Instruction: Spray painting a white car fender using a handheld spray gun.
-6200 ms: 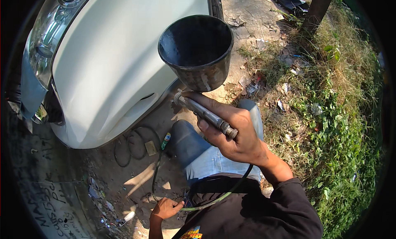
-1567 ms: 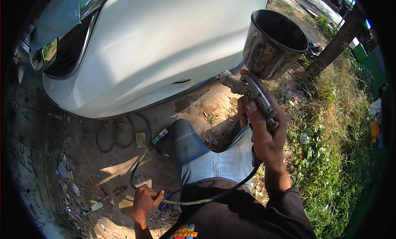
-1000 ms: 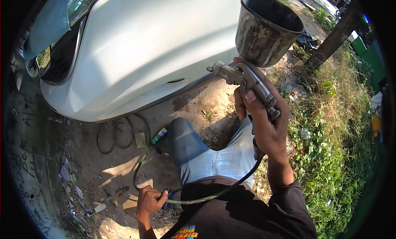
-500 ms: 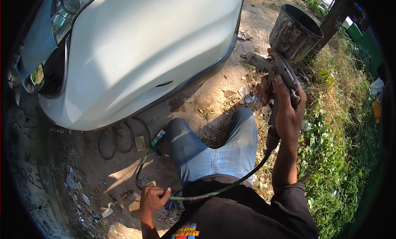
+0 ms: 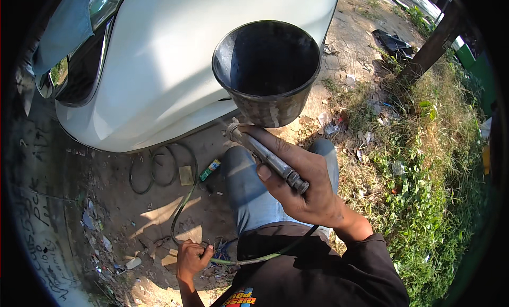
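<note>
My right hand (image 5: 302, 185) is closed round a metal spray gun (image 5: 265, 157), with the fingers wrapped over its body and the handle hidden behind the palm. On top of the gun sits a dark, paint-stained cup (image 5: 275, 108), its open mouth facing me. Lower left, my left hand (image 5: 192, 258) grips the green air hose (image 5: 265, 259), which crosses my lap towards the gun. Beyond the gun is the white car bumper (image 5: 154, 79), partly covered by the cup from this angle. A gap between gun and bumper cannot be judged exactly.
Loops of the hose (image 5: 154, 172) lie on the dirt under the bumper, near a green tube (image 5: 210, 170) and a tan pad (image 5: 185, 175). A scribbled wall (image 5: 42, 222) stands at left. Weeds (image 5: 424, 201) and a post (image 5: 432, 47) are at right. Litter is scattered about.
My right hand has swung the spray gun leftward and in front of the bumper from the right side. My left hand still holds the hose and has barely moved.
</note>
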{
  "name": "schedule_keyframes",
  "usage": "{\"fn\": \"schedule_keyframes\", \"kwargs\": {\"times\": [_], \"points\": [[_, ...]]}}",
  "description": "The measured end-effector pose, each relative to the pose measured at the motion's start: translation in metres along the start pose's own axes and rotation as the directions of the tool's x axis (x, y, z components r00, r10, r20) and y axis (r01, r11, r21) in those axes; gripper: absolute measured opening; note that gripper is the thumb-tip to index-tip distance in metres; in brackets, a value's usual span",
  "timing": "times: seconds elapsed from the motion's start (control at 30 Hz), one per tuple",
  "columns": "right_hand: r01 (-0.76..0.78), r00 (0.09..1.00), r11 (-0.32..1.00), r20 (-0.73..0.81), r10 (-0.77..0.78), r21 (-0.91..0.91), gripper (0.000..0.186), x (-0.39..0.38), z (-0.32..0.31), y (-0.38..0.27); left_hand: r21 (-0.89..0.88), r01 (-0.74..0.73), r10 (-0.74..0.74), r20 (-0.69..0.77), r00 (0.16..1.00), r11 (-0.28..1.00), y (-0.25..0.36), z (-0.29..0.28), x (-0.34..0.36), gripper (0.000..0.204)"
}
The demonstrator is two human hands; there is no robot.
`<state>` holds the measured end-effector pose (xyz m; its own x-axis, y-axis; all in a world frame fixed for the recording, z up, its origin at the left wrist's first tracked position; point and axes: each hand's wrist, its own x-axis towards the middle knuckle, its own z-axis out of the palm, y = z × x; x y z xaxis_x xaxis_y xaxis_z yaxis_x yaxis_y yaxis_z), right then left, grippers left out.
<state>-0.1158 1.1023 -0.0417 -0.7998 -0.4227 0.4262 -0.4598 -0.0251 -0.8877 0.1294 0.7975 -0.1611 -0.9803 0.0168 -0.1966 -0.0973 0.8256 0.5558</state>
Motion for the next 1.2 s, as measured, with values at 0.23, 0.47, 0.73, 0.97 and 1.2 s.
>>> {"fn": "schedule_keyframes", "kwargs": {"times": [0.23,0.47,0.73,0.97,1.2], "points": [[-0.074,0.994,0.996,-0.089,0.070,-0.040,0.052,0.001,-0.007,-0.002,0.014,-0.047,0.047,-0.010,0.999,0.999,0.000,-0.005,0.012,0.042],[-0.168,0.888,0.976,-0.408,0.212,0.140,0.045,-0.016,-0.048,0.010,-0.052,-0.056,0.057,0.011,0.998,0.997,0.018,-0.005,0.031,0.045],[-0.274,0.329,0.960,-0.931,0.155,0.063,0.042,-0.100,-0.152,0.057,-0.097,0.034,-0.014,0.199,0.980,0.995,0.047,0.026,0.055,0.050],[-0.307,0.080,0.937,-0.977,0.198,0.165,0.045,-0.181,-0.173,0.091,0.047,0.228,-0.227,0.404,0.886,0.973,0.065,0.041,0.076,0.059],[-0.334,0.197,0.922,-0.942,0.272,0.196,0.039,-0.219,-0.180,0.125,0.195,0.172,-0.248,0.486,0.838,0.966,0.081,0.041,0.105,0.060]]}}
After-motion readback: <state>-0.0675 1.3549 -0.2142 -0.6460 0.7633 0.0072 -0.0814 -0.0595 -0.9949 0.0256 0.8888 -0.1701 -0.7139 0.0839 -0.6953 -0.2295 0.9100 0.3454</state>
